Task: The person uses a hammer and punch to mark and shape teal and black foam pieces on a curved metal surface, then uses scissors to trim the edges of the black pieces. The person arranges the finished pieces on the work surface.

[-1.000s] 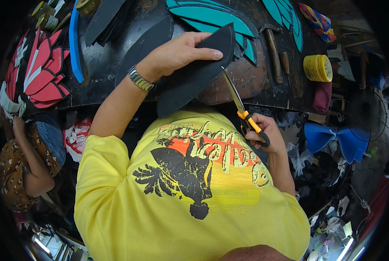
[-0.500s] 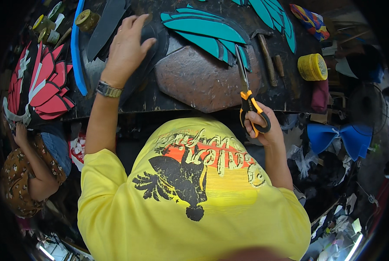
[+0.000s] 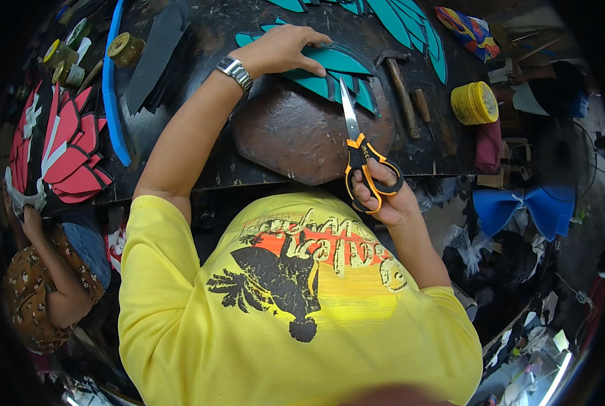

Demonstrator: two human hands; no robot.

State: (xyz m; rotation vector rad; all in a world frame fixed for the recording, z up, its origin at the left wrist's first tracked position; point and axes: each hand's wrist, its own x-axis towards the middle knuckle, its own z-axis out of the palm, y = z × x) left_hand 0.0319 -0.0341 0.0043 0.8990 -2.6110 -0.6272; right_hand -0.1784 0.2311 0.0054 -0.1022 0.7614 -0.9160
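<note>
Right hand (image 3: 384, 196) gripping orange-handled scissors (image 3: 358, 145), fingers threaded through loops, blades closed, pointing away over brown stone slab (image 3: 302, 139) on desk (image 3: 201, 61). Beyond slab, left hand (image 3: 285, 49) pressing down on teal foam leaf pieces (image 3: 333, 68), fingers spread flat. Hammer (image 3: 400, 95) lying right of slab, yellow tape roll (image 3: 474, 103) further right.

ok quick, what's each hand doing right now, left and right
Left hand: open, palm down on the teal leaf-shaped pieces.
Right hand: closed around the handles of the orange scissors, blades shut.
</note>
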